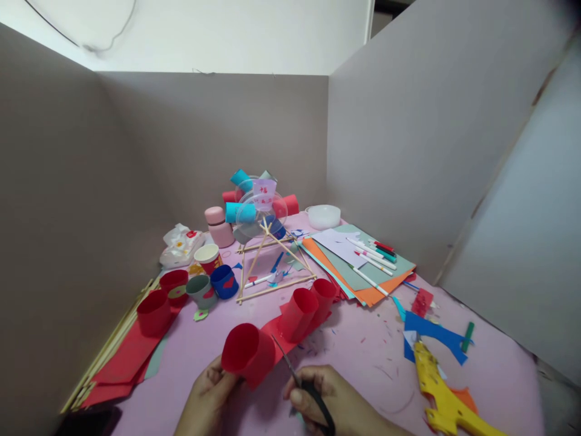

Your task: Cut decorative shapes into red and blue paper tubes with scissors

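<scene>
Near the front of the table my left hand grips a red paper strip by its near end, close to a red paper tube standing on it. Two more red paper tubes rise from the strip farther back. My right hand is closed round the black handle of a pair of scissors. The blades point up and left, beside the strip between the nearest tube and the other two. Whether they touch the paper I cannot tell.
Behind stands a stick frame under a wheel with coloured paper tubes. Small cups and red paper are at left. Coloured sheets with pens lie back right; a yellow glue gun lies front right. Grey partitions enclose the table.
</scene>
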The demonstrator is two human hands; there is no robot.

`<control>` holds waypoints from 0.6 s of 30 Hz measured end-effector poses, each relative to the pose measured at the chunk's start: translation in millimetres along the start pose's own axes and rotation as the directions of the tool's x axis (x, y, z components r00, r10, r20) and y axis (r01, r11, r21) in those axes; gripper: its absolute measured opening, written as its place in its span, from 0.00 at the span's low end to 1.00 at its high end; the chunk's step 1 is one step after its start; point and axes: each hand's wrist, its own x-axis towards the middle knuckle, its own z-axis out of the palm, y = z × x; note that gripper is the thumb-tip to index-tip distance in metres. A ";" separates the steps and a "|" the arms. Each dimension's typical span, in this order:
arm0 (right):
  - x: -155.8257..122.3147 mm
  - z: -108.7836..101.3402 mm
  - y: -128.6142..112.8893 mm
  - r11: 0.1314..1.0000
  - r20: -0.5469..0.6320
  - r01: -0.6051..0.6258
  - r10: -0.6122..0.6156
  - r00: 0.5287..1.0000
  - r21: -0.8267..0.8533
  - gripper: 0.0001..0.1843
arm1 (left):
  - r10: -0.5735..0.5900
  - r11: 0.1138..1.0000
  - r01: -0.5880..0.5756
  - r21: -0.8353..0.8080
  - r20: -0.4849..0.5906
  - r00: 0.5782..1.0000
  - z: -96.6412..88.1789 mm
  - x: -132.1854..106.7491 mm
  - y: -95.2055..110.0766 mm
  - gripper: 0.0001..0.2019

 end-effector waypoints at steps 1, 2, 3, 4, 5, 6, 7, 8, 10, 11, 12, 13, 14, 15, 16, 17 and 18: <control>0.8 0.3 0.8 1.000 -0.002 -0.002 0.002 1.000 0.003 0.34 | -0.005 1.000 0.005 -0.001 0.005 1.000 0.7 -0.3 0.2 0.10; 1.6 0.4 1.6 1.000 -0.004 -0.004 0.004 1.000 0.006 0.35 | -0.009 1.000 0.009 -0.002 0.010 1.000 1.8 -0.8 0.5 0.10; 2.3 0.3 2.3 1.000 -0.006 -0.006 0.006 1.000 0.010 0.36 | -0.012 1.000 0.012 -0.002 0.016 1.000 3.3 -1.4 0.9 0.10; 2.9 0.1 2.8 1.000 -0.008 -0.006 0.007 1.000 0.015 0.36 | -0.013 1.000 0.013 -0.002 0.022 1.000 5.1 -2.1 1.4 0.10; 3.3 -0.3 3.1 1.000 -0.009 -0.005 0.005 1.000 0.018 0.36 | -0.014 1.000 0.014 -0.003 0.026 1.000 7.1 -2.9 2.0 0.11; 3.6 -0.8 3.3 1.000 -0.010 -0.002 0.002 1.000 0.021 0.36 | -0.014 1.000 0.014 -0.005 0.030 0.999 9.1 -3.6 2.4 0.12; 3.8 -1.2 3.4 1.000 -0.013 0.002 -0.002 1.000 0.023 0.36 | -0.014 1.000 0.014 -0.009 0.032 0.999 10.8 -4.3 2.7 0.13; 3.9 -1.5 3.4 1.000 -0.015 0.007 -0.006 1.000 0.026 0.35 | -0.012 1.000 0.012 -0.014 0.032 0.999 12.2 -4.9 2.7 0.14; 3.9 -1.4 3.3 0.999 -0.027 0.017 -0.016 1.000 0.031 0.35 | -0.008 1.000 0.008 -0.019 0.032 0.999 13.3 -5.5 1.5 0.16; 4.0 -1.0 3.2 0.999 -0.033 0.021 -0.020 0.999 0.032 0.34 | -0.007 1.000 0.007 -0.020 0.035 0.999 12.9 -5.5 0.3 0.17; 4.0 -0.4 3.0 0.999 -0.039 0.024 -0.023 0.999 0.033 0.34 | -0.006 1.000 0.007 -0.023 0.042 0.999 12.1 -5.2 -1.2 0.18; 4.0 0.2 2.6 0.999 -0.043 0.027 -0.026 0.999 0.032 0.34 | -0.008 1.000 0.009 -0.027 0.051 0.999 10.9 -4.8 -2.9 0.18; 4.1 0.8 2.1 0.999 -0.044 0.030 -0.028 0.999 0.031 0.34 | -0.011 0.999 0.013 -0.030 0.064 0.998 9.6 -4.2 -4.6 0.17; 4.1 1.3 1.4 0.999 -0.045 0.033 -0.031 0.999 0.029 0.35 | -0.015 0.999 0.017 -0.029 0.076 0.997 8.5 -3.6 -6.1 0.16; 4.2 1.7 0.7 0.999 -0.043 0.036 -0.035 0.998 0.027 0.35 | -0.018 0.999 0.021 -0.024 0.087 0.996 7.6 -2.9 -7.3 0.14; 4.2 1.9 0.0 0.999 -0.041 0.040 -0.039 0.998 0.025 0.35 | -0.022 1.000 0.023 -0.012 0.093 0.995 7.2 -2.3 -8.0 0.12; 4.3 1.9 -0.6 0.999 -0.040 0.042 -0.041 0.998 0.023 0.36 | -0.025 1.000 0.024 0.006 0.095 0.995 7.2 -1.9 -8.2 0.11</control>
